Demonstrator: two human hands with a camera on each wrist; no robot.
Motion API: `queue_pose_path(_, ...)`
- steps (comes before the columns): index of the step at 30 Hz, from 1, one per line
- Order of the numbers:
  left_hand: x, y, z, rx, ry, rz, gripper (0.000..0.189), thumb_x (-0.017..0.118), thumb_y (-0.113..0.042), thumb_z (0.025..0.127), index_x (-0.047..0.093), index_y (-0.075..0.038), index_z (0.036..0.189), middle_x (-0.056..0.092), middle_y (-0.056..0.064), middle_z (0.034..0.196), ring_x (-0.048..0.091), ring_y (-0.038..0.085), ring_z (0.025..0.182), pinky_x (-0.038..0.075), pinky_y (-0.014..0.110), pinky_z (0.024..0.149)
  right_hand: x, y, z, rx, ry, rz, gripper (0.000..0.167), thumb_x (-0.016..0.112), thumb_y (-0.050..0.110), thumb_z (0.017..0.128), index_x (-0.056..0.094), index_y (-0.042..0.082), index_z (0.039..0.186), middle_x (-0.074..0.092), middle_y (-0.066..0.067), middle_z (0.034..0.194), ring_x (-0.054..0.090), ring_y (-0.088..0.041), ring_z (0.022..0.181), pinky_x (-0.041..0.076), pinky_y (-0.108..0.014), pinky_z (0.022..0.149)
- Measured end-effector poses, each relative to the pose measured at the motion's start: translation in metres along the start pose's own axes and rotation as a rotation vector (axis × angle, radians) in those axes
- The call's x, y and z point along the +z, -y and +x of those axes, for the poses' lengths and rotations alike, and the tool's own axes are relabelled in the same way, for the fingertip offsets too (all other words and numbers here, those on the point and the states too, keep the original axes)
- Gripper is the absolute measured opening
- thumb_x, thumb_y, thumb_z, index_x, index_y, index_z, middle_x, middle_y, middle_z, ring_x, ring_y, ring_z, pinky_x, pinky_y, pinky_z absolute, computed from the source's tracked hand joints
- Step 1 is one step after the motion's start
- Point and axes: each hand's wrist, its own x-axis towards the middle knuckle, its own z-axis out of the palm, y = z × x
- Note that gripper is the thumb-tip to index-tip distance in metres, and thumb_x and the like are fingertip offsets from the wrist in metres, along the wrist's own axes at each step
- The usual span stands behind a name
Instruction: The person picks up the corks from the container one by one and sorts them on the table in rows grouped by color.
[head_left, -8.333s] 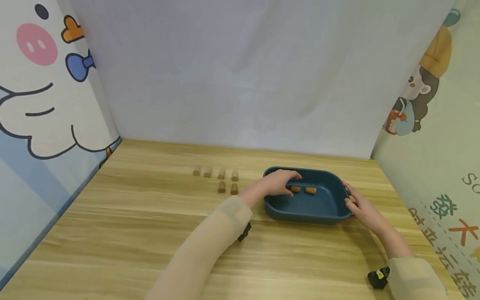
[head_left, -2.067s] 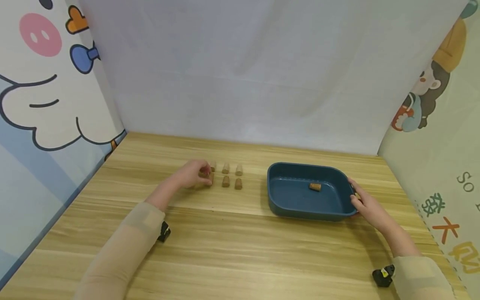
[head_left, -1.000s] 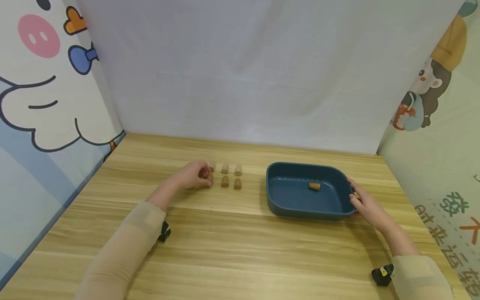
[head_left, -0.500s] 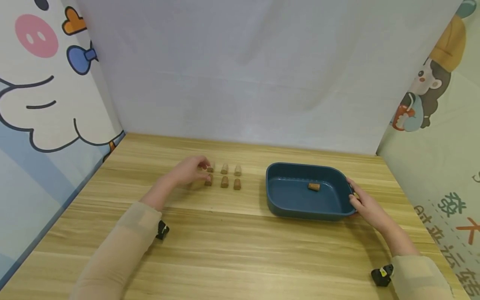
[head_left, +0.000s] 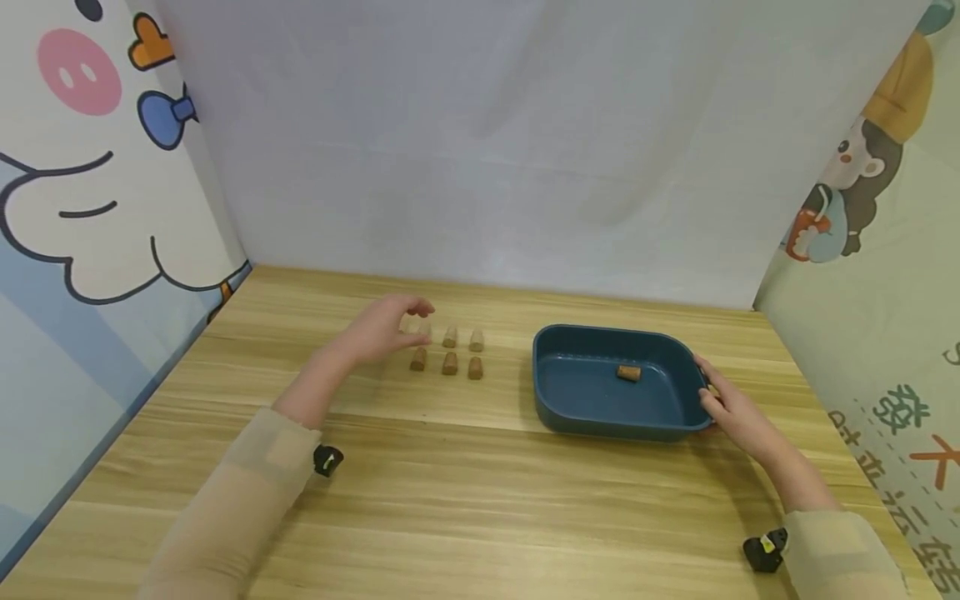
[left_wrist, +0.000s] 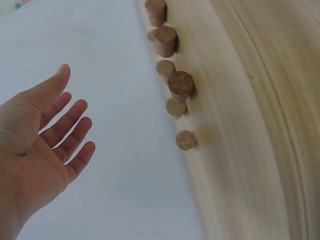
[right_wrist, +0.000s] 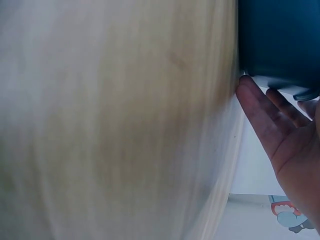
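My left hand (head_left: 382, 327), fingers loosely bent and spread from the thumb, hovers by the left end of two rows of small tapered corks. Nothing lies in its palm in the left wrist view. Closest to it in the front row stands a cork (head_left: 418, 359), with more to its right. Lighter corks (head_left: 476, 340) make up the back row; the fingers partly hide its left end. Off to the right is a dark blue rectangular dish (head_left: 607, 428) with a single cork (head_left: 628, 373) on its side inside. My right hand (head_left: 738, 419) holds the dish's right end.
The wood-grain table (head_left: 480, 508) ends at a pale curtain (head_left: 480, 158) behind. Printed cloths hang along the left (head_left: 75, 200) and right (head_left: 885, 333) sides. A small black device (head_left: 327, 460) sits at my left wrist, another (head_left: 763, 550) at my right.
Eight seconds ago two corks lay in the dish; one remains there and a third cork stands in the front row. My left hand has released it and risen slightly. The right hand stays put.
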Motion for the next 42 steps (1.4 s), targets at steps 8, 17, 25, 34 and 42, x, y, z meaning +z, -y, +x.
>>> queue_pose_path(8,-0.005,-0.029,-0.003,0.092,-0.092,0.025,0.048,0.070,-0.028,0.086,0.056,-0.003,0.124,0.060,0.011,0.120,0.051,0.029,0.115,0.039,0.044,0.103,0.000,-0.001,0.000,-0.005,0.002,0.000,0.059,0.034,0.010,0.102,0.004,0.002,0.151,0.012,-0.043,0.144,0.054,-0.049,0.103,0.058,-0.035,0.062)
queue_pose_path(17,-0.001,-0.061,-0.003,0.182,-0.166,0.032,0.046,0.071,-0.028,0.085,0.058,-0.004,0.123,0.062,0.010,0.118,0.052,0.027,0.114,0.039,0.042,0.103,0.000,-0.001,0.000,-0.006,0.005,0.012,0.059,0.035,0.010,0.102,0.004,0.001,0.151,0.012,-0.043,0.144,0.055,-0.048,0.100,0.058,-0.035,0.062)
queue_pose_path(25,0.009,-0.086,0.000,0.247,-0.203,-0.009,0.044,0.071,-0.027,0.086,0.059,-0.006,0.122,0.061,0.008,0.118,0.051,0.025,0.115,0.040,0.039,0.102,-0.001,0.000,-0.001,-0.003,0.001,0.011,0.059,0.035,0.010,0.102,0.003,0.003,0.152,0.011,-0.042,0.145,0.055,-0.050,0.102,0.058,-0.036,0.062)
queue_pose_path(34,0.024,-0.110,0.011,0.327,-0.248,-0.061,0.043,0.072,-0.025,0.084,0.060,-0.006,0.121,0.063,0.006,0.116,0.053,0.022,0.112,0.041,0.036,0.100,-0.001,-0.001,0.000,0.000,0.000,-0.010,0.059,0.035,0.011,0.102,0.004,0.003,0.152,0.014,-0.043,0.144,0.059,-0.044,0.097,0.058,-0.036,0.063)
queue_pose_path(42,0.037,-0.128,0.021,0.365,-0.243,-0.079,0.043,0.071,-0.028,0.085,0.059,-0.010,0.123,0.062,0.002,0.117,0.051,0.019,0.114,0.041,0.032,0.100,0.000,-0.001,-0.001,0.020,-0.007,-0.055,0.059,0.034,0.017,0.103,0.005,0.005,0.152,0.013,-0.042,0.145,0.055,-0.041,0.098,0.058,-0.035,0.063)
